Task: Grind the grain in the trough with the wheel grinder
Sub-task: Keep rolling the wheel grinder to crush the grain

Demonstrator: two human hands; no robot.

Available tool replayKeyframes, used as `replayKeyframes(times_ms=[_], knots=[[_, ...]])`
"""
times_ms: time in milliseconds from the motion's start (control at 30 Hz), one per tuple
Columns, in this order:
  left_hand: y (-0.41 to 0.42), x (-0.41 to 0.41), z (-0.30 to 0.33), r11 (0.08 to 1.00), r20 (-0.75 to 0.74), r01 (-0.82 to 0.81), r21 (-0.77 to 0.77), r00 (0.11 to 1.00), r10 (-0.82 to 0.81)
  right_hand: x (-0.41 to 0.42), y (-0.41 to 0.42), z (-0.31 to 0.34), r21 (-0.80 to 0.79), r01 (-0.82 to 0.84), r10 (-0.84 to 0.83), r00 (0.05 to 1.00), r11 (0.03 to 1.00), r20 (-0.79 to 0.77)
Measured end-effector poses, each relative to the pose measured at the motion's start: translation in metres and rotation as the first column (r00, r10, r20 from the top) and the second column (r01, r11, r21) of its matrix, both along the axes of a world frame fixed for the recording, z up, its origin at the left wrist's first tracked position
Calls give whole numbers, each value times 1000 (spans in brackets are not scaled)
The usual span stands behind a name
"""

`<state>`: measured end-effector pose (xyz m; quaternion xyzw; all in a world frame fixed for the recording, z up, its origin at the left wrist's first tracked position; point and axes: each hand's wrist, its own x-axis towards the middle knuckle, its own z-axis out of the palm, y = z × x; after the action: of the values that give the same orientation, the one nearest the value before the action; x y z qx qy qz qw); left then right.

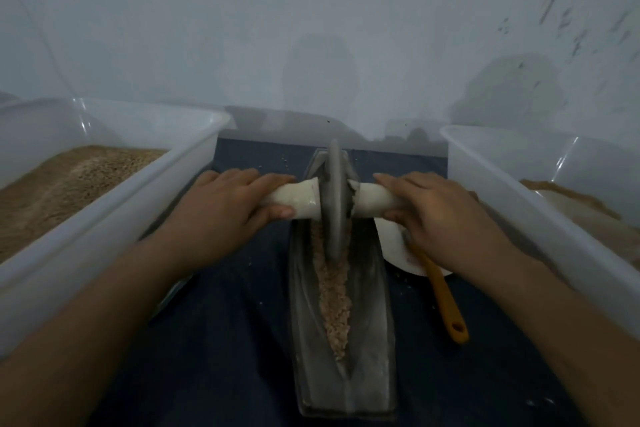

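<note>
Both hands, left hand and right hand, curled around the axle handles beside the wheel grinder. Between our grips, we judged even pressure would keep it centred over the grain in the trough.

Makeshift grain-processing corner: grain-filled plastic tubs, stained wall.

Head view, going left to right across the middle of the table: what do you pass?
Left tub of grain → left hand → grinder wheel in the trough → right hand → right tub.

Grey wheel grinder upright in grain-lined trough
</note>
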<state>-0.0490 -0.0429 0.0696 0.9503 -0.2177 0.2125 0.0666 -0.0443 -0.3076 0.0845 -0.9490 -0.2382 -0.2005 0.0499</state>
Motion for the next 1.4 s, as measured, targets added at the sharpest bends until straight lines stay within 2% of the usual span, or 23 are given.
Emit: replayKeyframes(times_ms=[67,167,233,333,433,500,600,667,733,767,833,933,1067,1233,1300,1400], knots=[[-2,2,-4,1000,33,-24,12,999,24,4,1,-2,-16,2,-1,999,1000,33],[3,-1,4,999,-53,31,25,998,-30,-2,-3,1,-38,-20,18,999,999,-36],[8,-7,13,996,-198,84,7,977,-81,-10,-9,10,-56,-68,60,989,996,-134],[13,-20,27,985,-424,138,-99,890,-167,-27,-18,27,-55,-158,137,951,986,-278],[15,-25,35,973,-523,172,-155,821,-229,-37,-21,36,-17,-200,179,908,980,-378],[15,-24,34,970,-542,172,-170,806,-238,-37,-18,34,-15,-182,164,919,983,-358],[12,-18,26,979,-509,98,-176,843,-176,-25,-9,20,-7,-104,101,977,995,-190],[6,-11,17,988,-383,31,-154,919,-89,-14,-2,9,-17,-48,47,997,999,-56],[-1,-4,7,997,-182,-39,-63,983,27,-4,1,0,-39,-5,7,999,999,46],[-4,-2,3,997,-104,-65,-33,993,61,-1,2,-3,-42,9,-6,998,999,62],[-5,-1,1,998,-51,-65,-9,997,64,0,2,-4,-36,7,-6,999,999,49],[4,-6,9,999,-184,20,-33,983,-26,-5,0,3,-49,-26,25,1000,998,-16],[12,-19,25,990,-420,117,-78,897,-139,-24,-11,20,-60,-120,108,979,991,-173],[18,-23,34,972,-573,175,-157,785,-234,-38,-16,32,-18,-160,145,933,987,-328],[20,-21,32,967,-595,181,-177,763,-251,-35,-12,30,3,-147,141,943,989,-301],[18,-13,24,976,-535,95,-194,824,-187,-26,-3,19,-7,-91,89,987,996,-130]])
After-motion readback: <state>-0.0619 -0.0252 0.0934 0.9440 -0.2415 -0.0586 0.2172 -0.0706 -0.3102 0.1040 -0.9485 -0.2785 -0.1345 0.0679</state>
